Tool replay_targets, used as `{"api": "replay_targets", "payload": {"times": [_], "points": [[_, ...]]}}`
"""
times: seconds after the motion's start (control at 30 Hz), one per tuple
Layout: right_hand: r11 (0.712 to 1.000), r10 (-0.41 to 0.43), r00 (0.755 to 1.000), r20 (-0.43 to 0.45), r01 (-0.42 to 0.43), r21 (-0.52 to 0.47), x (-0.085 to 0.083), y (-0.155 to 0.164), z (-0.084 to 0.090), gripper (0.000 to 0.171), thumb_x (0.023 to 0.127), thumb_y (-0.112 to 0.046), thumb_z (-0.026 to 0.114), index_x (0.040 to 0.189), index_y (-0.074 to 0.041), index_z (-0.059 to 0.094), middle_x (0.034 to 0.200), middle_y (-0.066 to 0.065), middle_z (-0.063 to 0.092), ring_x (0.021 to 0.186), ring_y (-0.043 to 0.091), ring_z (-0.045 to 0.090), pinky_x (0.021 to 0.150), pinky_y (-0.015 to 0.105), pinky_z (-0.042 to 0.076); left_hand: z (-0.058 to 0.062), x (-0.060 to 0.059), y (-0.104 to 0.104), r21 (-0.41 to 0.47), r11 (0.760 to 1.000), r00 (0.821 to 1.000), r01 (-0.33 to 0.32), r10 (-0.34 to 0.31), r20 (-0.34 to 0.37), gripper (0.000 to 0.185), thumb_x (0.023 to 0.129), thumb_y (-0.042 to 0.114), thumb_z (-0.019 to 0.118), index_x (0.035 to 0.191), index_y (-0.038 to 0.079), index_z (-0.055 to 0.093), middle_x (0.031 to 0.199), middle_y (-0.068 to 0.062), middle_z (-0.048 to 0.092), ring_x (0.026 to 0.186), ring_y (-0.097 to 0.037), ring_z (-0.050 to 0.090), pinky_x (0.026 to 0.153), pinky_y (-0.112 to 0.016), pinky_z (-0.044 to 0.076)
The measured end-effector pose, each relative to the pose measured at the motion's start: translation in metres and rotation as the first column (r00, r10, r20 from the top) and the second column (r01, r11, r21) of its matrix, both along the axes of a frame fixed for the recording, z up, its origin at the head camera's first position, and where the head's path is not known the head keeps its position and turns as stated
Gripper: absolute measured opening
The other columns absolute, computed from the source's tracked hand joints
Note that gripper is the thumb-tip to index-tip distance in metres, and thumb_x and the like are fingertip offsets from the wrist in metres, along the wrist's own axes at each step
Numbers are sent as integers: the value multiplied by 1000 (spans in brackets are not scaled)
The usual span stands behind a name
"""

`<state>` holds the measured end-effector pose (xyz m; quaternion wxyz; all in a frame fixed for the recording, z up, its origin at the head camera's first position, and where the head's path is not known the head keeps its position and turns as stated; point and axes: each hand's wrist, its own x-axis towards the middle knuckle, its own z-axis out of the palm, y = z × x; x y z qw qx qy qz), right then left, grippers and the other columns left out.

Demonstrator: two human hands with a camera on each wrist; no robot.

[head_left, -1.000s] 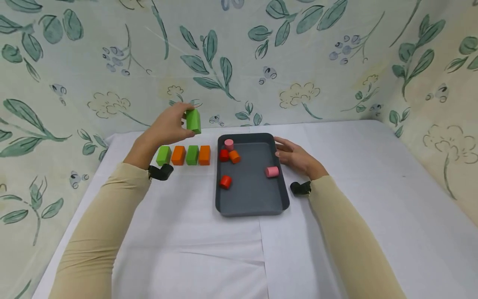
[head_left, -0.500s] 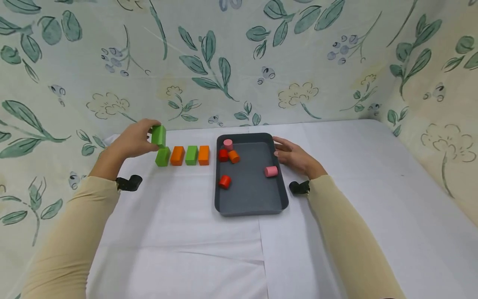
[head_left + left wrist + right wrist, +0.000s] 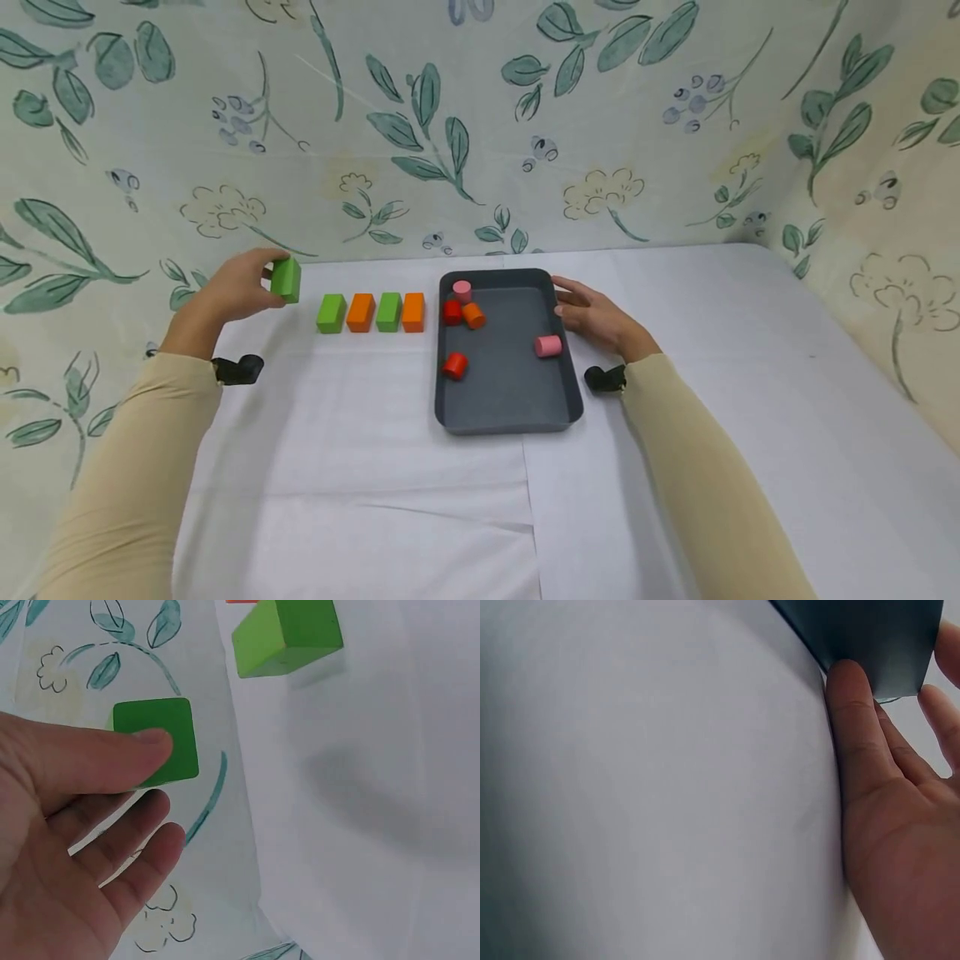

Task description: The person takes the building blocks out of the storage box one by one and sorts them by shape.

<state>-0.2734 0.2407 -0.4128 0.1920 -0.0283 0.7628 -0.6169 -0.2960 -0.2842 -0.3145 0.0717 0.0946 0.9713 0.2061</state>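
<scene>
In the head view my left hand (image 3: 228,287) pinches a green block (image 3: 286,280) between thumb and fingers, held up left of a row of blocks. The left wrist view shows the thumb pressed on one face of this green block (image 3: 182,761). The row alternates green (image 3: 331,314), orange (image 3: 361,312), green (image 3: 388,312) and orange (image 3: 413,312) blocks. At the right side of a dark grey tray (image 3: 510,396), my right hand (image 3: 596,319) touches the outer wall with its fingers fairly straight. In the right wrist view, fingertips meet the tray wall (image 3: 877,645).
Inside the tray lie small cylinders: pink (image 3: 462,292), red (image 3: 452,313) and orange (image 3: 473,316) at the back left, red (image 3: 455,366) nearer, and pink (image 3: 548,346) at the right. A white cloth (image 3: 390,542) covers the table; a leaf-patterned curtain (image 3: 480,108) hangs behind.
My left hand has carried the green block leftward and down, from behind the row's right part to past its left end. The right hand and tray have stayed in place.
</scene>
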Motion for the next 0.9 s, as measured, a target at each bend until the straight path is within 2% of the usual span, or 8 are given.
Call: {"api": "replay_targets", "payload": {"times": [0.23,0.5,0.9], "points": [[1000,1,1000,-1,-1,2,-1,0,-1,68,101,-13,52,159,-27,20,167,10,17,153,31,24,124,50,25,-19,-2,-12,-12,1000,997,-25,26,71,76,83,4,67,149,-3,31,145,-33,40,128,-52,44,101,-64,44],[1000,-3,1000,6,3,14,1,-1,2,69,101,-13,52,159,-28,19,168,9,16,154,30,23,124,50,25,-38,-1,-12,-11,1000,993,-14,16,117,74,83,4,65,150,2,33,149,-30,39,130,-52,43,102,-63,44],[1000,4,1000,3,-4,5,-2,1,-4,69,101,-14,53,159,-29,20,168,9,15,154,31,23,124,51,24,-51,-5,-4,-16,999,986,-42,44,162,75,85,5,65,153,6,31,152,-30,33,132,-51,40,106,-64,41]]}}
